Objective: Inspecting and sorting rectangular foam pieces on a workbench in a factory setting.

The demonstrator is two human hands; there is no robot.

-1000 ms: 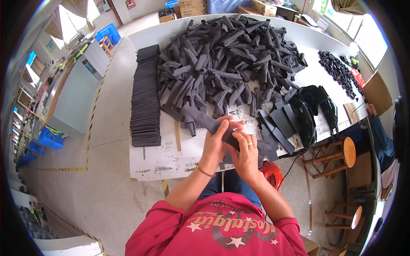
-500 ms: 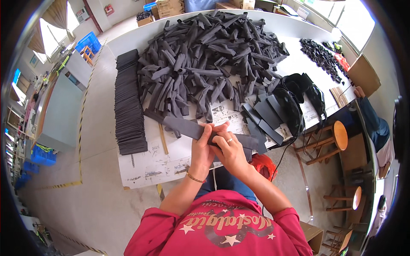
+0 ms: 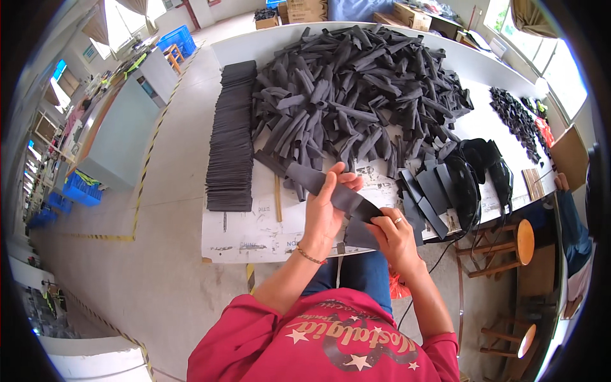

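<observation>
My left hand [image 3: 330, 198] grips a dark grey fabric strip [image 3: 310, 179] near its middle, thumb on this side and fingertips showing beyond its far edge. The strip slants across the front of the table, its far left end near another dark piece [image 3: 272, 163]. My right hand [image 3: 396, 237], with a ring on one finger, pinches the strip's near right end, where it bends. Under and beside my right hand lie more dark flat pieces [image 3: 359, 235], partly hidden. A big heap of rolled dark fabric pieces [image 3: 356, 89] lies beyond both hands.
A long neat stack of dark strips [image 3: 230, 143] runs along the table's left side. Near it lies a thin wooden stick [image 3: 277, 198]. Right of my hands are dark flat panels [image 3: 428, 191] and glossy black gear with cables [image 3: 463, 181]. Wooden stools [image 3: 524, 242] stand at the right.
My hands have moved apart along the strip: the right has slid toward its near right end, and the left's fingers have loosened. The whole view has shifted, with the table now farther right.
</observation>
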